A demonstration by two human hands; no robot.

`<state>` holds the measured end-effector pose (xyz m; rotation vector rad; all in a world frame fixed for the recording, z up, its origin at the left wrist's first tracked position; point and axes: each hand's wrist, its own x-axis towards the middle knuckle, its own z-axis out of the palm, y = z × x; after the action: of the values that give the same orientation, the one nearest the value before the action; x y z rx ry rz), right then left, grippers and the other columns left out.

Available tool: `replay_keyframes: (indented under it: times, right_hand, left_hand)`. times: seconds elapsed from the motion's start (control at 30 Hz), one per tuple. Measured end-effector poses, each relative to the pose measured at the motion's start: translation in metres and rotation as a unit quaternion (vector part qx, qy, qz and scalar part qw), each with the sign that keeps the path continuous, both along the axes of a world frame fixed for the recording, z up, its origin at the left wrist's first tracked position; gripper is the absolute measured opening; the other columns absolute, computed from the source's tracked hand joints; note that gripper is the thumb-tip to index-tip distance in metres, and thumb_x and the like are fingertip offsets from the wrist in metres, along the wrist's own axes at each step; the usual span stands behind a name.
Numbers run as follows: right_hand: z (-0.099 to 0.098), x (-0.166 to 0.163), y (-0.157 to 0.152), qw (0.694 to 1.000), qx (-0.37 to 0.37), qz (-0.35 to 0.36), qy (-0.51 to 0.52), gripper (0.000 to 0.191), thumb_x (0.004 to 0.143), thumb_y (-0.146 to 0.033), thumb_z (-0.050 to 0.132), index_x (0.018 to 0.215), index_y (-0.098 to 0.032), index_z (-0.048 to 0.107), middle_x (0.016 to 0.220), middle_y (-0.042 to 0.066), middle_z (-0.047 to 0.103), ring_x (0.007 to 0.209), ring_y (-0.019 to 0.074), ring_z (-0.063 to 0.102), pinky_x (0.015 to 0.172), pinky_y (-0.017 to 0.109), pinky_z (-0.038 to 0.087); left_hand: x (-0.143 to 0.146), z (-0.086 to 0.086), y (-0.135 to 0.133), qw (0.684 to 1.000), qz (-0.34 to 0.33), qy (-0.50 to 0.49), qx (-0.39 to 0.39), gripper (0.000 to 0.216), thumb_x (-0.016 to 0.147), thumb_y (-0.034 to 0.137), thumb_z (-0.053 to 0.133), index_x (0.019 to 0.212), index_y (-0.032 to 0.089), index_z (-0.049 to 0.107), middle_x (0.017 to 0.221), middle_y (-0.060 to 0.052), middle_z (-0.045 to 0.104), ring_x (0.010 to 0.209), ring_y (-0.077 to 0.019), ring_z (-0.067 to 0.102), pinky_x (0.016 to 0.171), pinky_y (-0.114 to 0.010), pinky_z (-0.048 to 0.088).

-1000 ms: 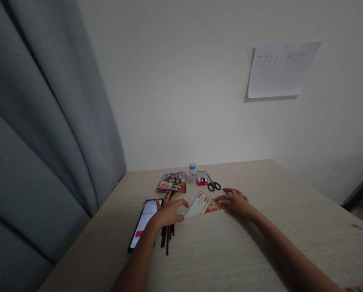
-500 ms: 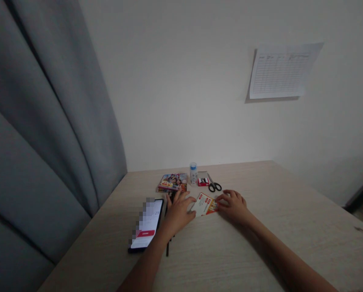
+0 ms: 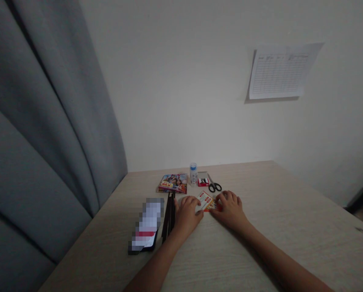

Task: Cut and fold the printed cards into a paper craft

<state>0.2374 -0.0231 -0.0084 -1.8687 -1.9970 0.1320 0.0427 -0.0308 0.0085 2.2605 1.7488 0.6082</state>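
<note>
A printed card or leaflet [image 3: 204, 198], white with red labels and an orange end, lies on the table between my hands. My left hand [image 3: 188, 213] has its thumb and fingertips at the card's left edge. At the orange end, my right hand [image 3: 231, 207] grips the card with thumb and fingers, covering its right corner. Just left of my left hand are several dark brown strips [image 3: 168, 217], partly hidden behind the wrist. Farther left a phone [image 3: 149, 223] with a lit, blurred screen lies flat.
At the back are a stack of colourful printed leaflets [image 3: 173, 183], a clear bottle with a blue band [image 3: 193, 174], a small red box [image 3: 203, 182] and black-handled scissors [image 3: 214, 187]. A grey curtain [image 3: 62, 121] hangs at left. A printed sheet [image 3: 281, 73] is on the wall.
My left hand has moved right and closed in on the card, uncovering more of the dark strips. The right hand has shifted slightly left, with its thumb farther over the orange end.
</note>
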Motion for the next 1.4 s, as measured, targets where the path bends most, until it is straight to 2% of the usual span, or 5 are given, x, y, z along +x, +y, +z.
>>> replay_keyframes:
  times: [0.17,0.43,0.63,0.93,1.4]
  right_hand:
    - [0.001,-0.006,-0.001,1.0,0.005,-0.012,-0.014,0.049,0.077,-0.063,0.061,0.108,-0.025,0.062,0.129,0.014,0.053,0.129,0.0351,0.038,0.108,0.054,0.023]
    - [0.005,-0.012,-0.003,0.999,0.007,-0.027,-0.021,0.052,0.075,-0.061,0.062,0.109,-0.021,0.061,0.131,0.017,0.052,0.129,0.0368,0.039,0.107,0.053,0.025]
    - [0.005,-0.012,-0.002,1.0,0.0,-0.023,-0.013,0.05,0.074,-0.06,0.064,0.108,-0.022,0.062,0.128,0.016,0.053,0.127,0.0361,0.041,0.107,0.053,0.026]
    - [0.003,-0.006,0.0,1.0,0.013,-0.012,0.002,0.045,0.073,-0.054,0.068,0.107,-0.025,0.064,0.126,0.014,0.053,0.126,0.0353,0.04,0.106,0.051,0.026]
    - [-0.003,0.004,0.007,0.999,-0.009,-0.008,0.041,0.038,0.073,-0.044,0.072,0.108,-0.03,0.066,0.129,0.009,0.052,0.127,0.0314,0.04,0.107,0.049,0.027]
  left_hand:
    - [0.004,0.0,0.001,1.0,0.017,0.003,0.012,0.017,0.081,0.034,0.067,0.096,0.027,0.063,0.115,-0.003,0.064,0.121,-0.0279,0.048,0.118,-0.06,0.002]
    - [0.01,-0.008,0.006,0.998,0.03,-0.019,0.059,0.019,0.08,0.037,0.07,0.09,0.025,0.059,0.106,-0.001,0.063,0.113,-0.0249,0.053,0.118,-0.059,0.003]
    - [0.012,-0.008,0.007,0.998,0.043,-0.024,0.047,0.023,0.077,0.039,0.074,0.09,0.025,0.06,0.108,-0.001,0.063,0.115,-0.0262,0.052,0.117,-0.061,0.0]
    - [0.01,-0.005,0.008,0.998,0.047,-0.036,0.005,0.023,0.075,0.034,0.074,0.095,0.028,0.064,0.112,-0.001,0.062,0.12,-0.0265,0.049,0.117,-0.061,-0.004]
    - [-0.006,-0.005,0.014,0.997,0.061,-0.038,-0.008,0.028,0.07,0.024,0.072,0.096,0.031,0.068,0.131,-0.001,0.053,0.13,-0.0298,0.042,0.115,-0.066,-0.002]
